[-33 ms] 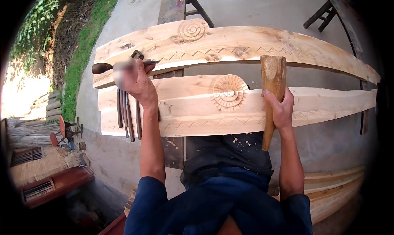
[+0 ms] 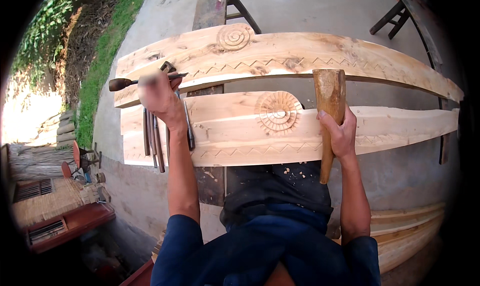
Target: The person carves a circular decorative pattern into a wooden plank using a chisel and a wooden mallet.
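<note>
My left hand is closed around a carving chisel above the left end of the boards. Its dark wooden handle sticks out to the left and its blade points right; part of this hand is blurred. My right hand grips a wooden mallet by its handle, the thick head pointing away from me, over the near board. The near board bears a carved, rayed spiral rosette and a zigzag line. The far board has a plain spiral and a similar zigzag.
Several slim carving tools lie on the near board under my left forearm. A dark metal piece is beside my left hand. The boards rest across a dark bench. More planks lie at the lower right; a grass strip runs along the left.
My left hand has shifted slightly left with the chisel, uncovering more of a tool on the near board. The mallet has moved a little left in my right hand.
</note>
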`<state>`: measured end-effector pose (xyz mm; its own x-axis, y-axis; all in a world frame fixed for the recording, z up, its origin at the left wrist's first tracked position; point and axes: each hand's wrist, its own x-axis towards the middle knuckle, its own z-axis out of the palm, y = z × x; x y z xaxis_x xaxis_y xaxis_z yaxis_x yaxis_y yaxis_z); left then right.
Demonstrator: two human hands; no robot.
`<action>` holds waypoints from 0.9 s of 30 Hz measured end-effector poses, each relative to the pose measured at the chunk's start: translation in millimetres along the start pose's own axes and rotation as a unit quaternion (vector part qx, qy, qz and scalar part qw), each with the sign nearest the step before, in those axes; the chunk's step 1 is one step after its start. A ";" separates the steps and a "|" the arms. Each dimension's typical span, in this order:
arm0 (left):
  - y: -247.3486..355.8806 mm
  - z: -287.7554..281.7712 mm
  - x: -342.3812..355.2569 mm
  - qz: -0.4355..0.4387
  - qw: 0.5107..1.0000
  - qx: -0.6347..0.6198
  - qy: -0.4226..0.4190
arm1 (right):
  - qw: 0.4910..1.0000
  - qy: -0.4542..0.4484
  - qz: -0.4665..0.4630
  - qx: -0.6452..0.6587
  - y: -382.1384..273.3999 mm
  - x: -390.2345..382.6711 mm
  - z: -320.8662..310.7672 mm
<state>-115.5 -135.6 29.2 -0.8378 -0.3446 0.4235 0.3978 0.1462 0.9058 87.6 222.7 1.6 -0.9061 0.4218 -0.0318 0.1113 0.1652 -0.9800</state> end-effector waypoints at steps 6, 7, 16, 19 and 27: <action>-49.8 -57.7 60.0 0.062 0.991 0.112 0.046 | 1.000 -0.009 -0.011 -0.018 -3.8 0.2 7.0; -54.4 -58.5 67.0 0.069 0.989 0.116 0.062 | 1.000 -0.009 -0.004 -0.012 -9.1 -0.6 7.1; -62.9 -37.1 74.8 0.053 0.988 0.127 0.066 | 0.999 -0.022 0.000 -0.029 -5.7 -3.3 2.9; -83.5 -48.3 78.6 0.075 0.966 0.243 0.039 | 0.999 -0.022 0.025 -0.015 -6.5 -0.9 4.2; -43.4 -21.1 49.4 0.141 0.970 0.195 0.014 | 0.999 -0.015 0.018 -0.028 -4.9 -0.6 2.5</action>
<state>-166.2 -178.6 10.5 -0.7041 -0.2634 0.6594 0.4331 0.5766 0.6928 86.6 219.5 5.9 -0.9131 0.4009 -0.0745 0.1667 0.2004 -0.9654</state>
